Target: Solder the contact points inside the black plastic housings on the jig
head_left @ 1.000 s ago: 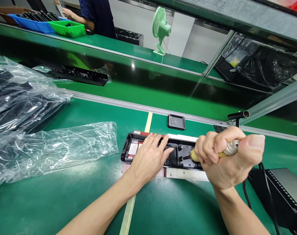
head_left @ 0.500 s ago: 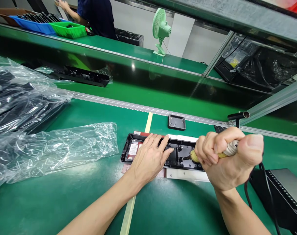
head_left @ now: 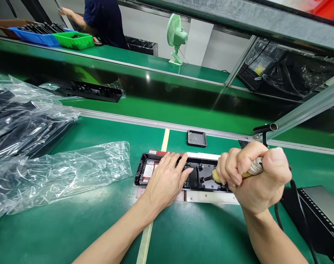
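My left hand (head_left: 167,178) lies flat across a long black plastic housing (head_left: 138,172), its fingers stretched out and the thumb apart. The housing is open side up on a fixture with a white strip (head_left: 210,198) along its near side. My right hand (head_left: 254,179) is wrapped round an electric screwdriver (head_left: 216,176) with yellow and whitish covering on its body. The tool leans, and its dark bit reaches down into the housing, right of my left thumb. Whether a screw is under the tip, I cannot tell. Behind the housing sits a small black tray (head_left: 197,138) holding small screws.
Clear plastic bags (head_left: 101,165) spread over the left, some with black parts inside. A black device (head_left: 318,212) and cables are at the right. Beyond the metal rail lies a black part (head_left: 98,91). A green fan (head_left: 176,36) and a co-worker (head_left: 105,25) are further back.
The whole view has shifted slightly. My left hand stays flat on the housing, and my right hand keeps the screwdriver at about the same place in it.
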Demonstrator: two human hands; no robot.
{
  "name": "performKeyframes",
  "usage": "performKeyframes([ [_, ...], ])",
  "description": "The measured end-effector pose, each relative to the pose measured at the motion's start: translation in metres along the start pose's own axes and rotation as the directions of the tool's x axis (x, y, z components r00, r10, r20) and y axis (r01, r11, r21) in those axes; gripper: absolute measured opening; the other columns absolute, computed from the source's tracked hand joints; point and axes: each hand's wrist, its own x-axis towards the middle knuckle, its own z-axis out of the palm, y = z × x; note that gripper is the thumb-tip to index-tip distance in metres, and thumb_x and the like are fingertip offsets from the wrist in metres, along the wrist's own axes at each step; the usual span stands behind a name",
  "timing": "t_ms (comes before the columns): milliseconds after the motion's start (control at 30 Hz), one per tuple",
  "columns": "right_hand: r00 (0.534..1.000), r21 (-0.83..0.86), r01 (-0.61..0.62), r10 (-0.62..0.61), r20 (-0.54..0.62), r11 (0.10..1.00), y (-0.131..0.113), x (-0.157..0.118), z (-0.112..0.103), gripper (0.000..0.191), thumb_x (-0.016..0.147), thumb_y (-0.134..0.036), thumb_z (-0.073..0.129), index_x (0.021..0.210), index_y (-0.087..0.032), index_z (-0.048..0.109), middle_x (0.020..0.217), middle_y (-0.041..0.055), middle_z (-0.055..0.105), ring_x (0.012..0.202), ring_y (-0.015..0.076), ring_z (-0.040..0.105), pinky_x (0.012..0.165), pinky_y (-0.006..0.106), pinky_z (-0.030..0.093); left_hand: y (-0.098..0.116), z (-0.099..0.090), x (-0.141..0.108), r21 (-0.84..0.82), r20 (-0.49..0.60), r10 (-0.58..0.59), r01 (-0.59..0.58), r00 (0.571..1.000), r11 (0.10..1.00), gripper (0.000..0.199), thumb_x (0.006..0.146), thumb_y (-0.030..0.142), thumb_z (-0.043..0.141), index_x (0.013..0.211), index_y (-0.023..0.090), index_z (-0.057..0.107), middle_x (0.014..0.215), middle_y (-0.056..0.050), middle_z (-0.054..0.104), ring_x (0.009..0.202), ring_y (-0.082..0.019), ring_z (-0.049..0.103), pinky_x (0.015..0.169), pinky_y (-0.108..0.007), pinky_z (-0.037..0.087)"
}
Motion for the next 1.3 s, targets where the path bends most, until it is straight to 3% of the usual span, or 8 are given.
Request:
performKeyframes([
  [233, 0.998, 0.024, 0.057, -0.058, 0.039, 0.998, -0.009, 0.005, -0.008, 0.045, 0.095, -0.045, 0.055, 0.058, -0.019, 0.055, 0.04, -0.0029, 0.042, 0.035, 0.0103, 0.036, 0.035, 0.024, 0.038, -0.001, 0.001, -0.001, 0.023, -0.003, 0.016, -0.016, 1.0, 1.0, 0.048, 0.107, 0.04, 0.044, 0.144, 0.013, 0.055, 0.133, -0.015, 0.067, 0.127, -0.031, 0.062, 0.115, -0.051, 0.048],
  [500, 0.971, -0.069, 0.193, -0.2, -0.128, 0.979, -0.019, 0.012, -0.006, 0.043, 0.094, -0.044, 0.06, 0.058, -0.021, 0.055, 0.04, -0.0036, 0.042, 0.032, 0.0105, 0.034, 0.03, 0.025, 0.035, -0.004, 0.004, -0.002, 0.059, -0.01, 0.032, -0.031, 0.999, 0.998, 0.048, 0.106, 0.038, 0.044, 0.146, 0.012, 0.054, 0.134, -0.016, 0.066, 0.128, -0.031, 0.061, 0.115, -0.051, 0.048],
  [633, 0.965, -0.06, 0.225, -0.231, -0.124, 0.973, -0.012, 0.022, 0.001, 0.044, 0.095, -0.046, 0.06, 0.06, -0.021, 0.052, 0.041, -0.0049, 0.04, 0.032, 0.0097, 0.035, 0.03, 0.023, 0.034, -0.004, 0.002, -0.002, 0.041, -0.002, 0.029, -0.029, 1.0, 0.999, 0.047, 0.106, 0.036, 0.044, 0.146, 0.013, 0.053, 0.135, -0.016, 0.065, 0.128, -0.031, 0.061, 0.115, -0.052, 0.047],
  [800, 0.967, -0.03, 0.221, -0.223, -0.12, 0.975, 0.0, 0.027, 0.005, 0.046, 0.101, -0.047, 0.054, 0.063, -0.021, 0.052, 0.043, -0.0043, 0.04, 0.034, 0.0094, 0.035, 0.032, 0.023, 0.033, -0.004, 0.0, -0.002, 0.014, 0.019, 0.026, -0.026, 0.999, 1.0, 0.046, 0.107, 0.036, 0.044, 0.147, 0.014, 0.052, 0.136, -0.016, 0.065, 0.129, -0.03, 0.06, 0.115, -0.053, 0.047],
  [1067, 0.974, -0.077, 0.196, -0.203, -0.101, 0.978, 0.009, 0.028, 0.002, 0.056, 0.1, -0.064, 0.048, 0.064, -0.021, 0.051, 0.045, -0.0044, 0.04, 0.035, 0.0098, 0.035, 0.033, 0.024, 0.032, -0.004, 0.001, -0.002, 0.018, 0.025, 0.02, -0.02, 0.999, 1.0, 0.047, 0.107, 0.036, 0.044, 0.148, 0.015, 0.051, 0.137, -0.015, 0.064, 0.13, -0.031, 0.06, 0.116, -0.052, 0.046],
  [1300, 0.976, -0.094, 0.182, -0.191, -0.106, 0.979, 0.012, 0.03, 0.003, 0.056, 0.101, -0.063, 0.046, 0.065, -0.021, 0.048, 0.045, -0.0051, 0.04, 0.035, 0.0094, 0.036, 0.033, 0.023, 0.034, -0.003, 0.001, -0.002, 0.028, 0.02, 0.016, -0.017, 1.0, 0.999, 0.048, 0.106, 0.037, 0.044, 0.148, 0.014, 0.051, 0.137, -0.016, 0.064, 0.13, -0.032, 0.059, 0.115, -0.053, 0.047],
])
